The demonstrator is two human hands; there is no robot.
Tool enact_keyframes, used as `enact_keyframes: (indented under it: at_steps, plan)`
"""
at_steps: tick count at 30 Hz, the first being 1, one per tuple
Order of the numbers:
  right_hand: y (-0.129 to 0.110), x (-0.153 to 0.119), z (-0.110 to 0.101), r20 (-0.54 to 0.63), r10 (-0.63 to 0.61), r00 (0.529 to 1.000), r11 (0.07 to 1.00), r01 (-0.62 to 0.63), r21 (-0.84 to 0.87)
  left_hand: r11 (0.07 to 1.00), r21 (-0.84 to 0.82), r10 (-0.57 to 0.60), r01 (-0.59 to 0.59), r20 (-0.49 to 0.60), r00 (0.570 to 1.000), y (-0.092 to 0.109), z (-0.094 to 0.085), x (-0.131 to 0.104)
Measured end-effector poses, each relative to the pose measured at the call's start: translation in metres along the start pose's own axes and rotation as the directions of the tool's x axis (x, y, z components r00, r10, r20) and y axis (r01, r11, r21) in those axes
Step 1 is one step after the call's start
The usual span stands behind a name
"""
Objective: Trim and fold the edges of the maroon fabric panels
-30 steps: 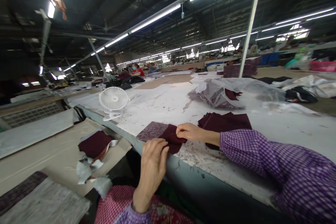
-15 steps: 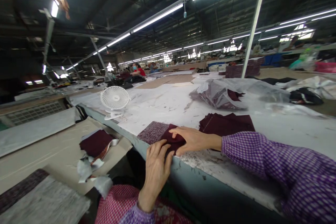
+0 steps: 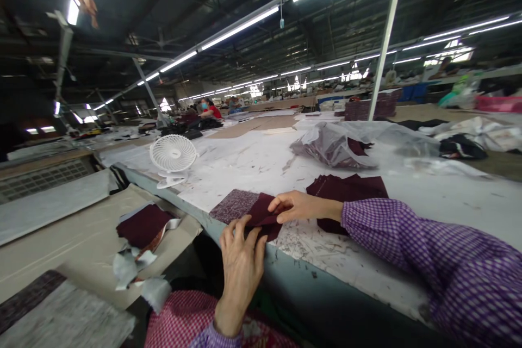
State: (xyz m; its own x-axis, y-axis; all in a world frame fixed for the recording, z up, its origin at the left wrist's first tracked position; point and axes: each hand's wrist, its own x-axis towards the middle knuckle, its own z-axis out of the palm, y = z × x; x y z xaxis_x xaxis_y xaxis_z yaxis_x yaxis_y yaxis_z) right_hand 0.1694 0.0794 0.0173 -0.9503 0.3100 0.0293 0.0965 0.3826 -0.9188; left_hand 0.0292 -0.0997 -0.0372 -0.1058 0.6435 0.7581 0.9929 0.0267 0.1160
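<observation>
The right hand [image 3: 302,206] has drawn away from the left hand [image 3: 241,261].

Across the scuffed white worktop [image 3: 240,160] I see a small white fan [image 3: 173,153] by the edge, a speckled piece [image 3: 232,205] meeting maroon cloth [image 3: 260,210], a maroon pile [image 3: 353,188] just beside, and beyond it a translucent plastic bag [image 3: 322,144], apparently holding more maroon fabric.

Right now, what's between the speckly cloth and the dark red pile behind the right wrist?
In the head view, a dark red piece and the right hand come between the speckly cloth and the pile.
</observation>
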Motion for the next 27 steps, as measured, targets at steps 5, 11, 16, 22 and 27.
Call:
enact_keyframes:
  at_steps: [5, 11, 16, 22, 27]
  plan:
    - [-0.001, -0.002, -0.007, 0.046, -0.068, 0.997, 0.995, 0.071, -0.076, 1.0, -0.009, -0.019, 0.019, -0.003, 1.0, 0.001, 0.0, -0.003]
    - [-0.006, -0.004, -0.005, 0.059, -0.025, 0.998, 0.998, 0.028, -0.049, 0.976, -0.209, -0.103, 0.063, -0.189, 0.976, 0.004, -0.003, -0.003]
    - [-0.001, 0.004, 0.002, -0.056, 0.022, 0.998, 0.997, -0.018, 0.076, 0.967, -0.244, 0.054, -0.075, -0.091, 0.994, 0.011, -0.006, 0.008]
    - [-0.002, 0.014, -0.038, -0.717, 0.343, 0.607, 0.796, 0.217, 0.565, 0.987, -0.16, 0.053, -0.023, 0.182, 0.982, 0.013, -0.011, 0.018]
    - [-0.009, 0.006, -0.076, -0.797, 0.335, 0.503, 0.795, 0.303, 0.526, 0.981, -0.191, 0.014, 0.02, 0.175, 0.984, 0.003, -0.002, 0.015]
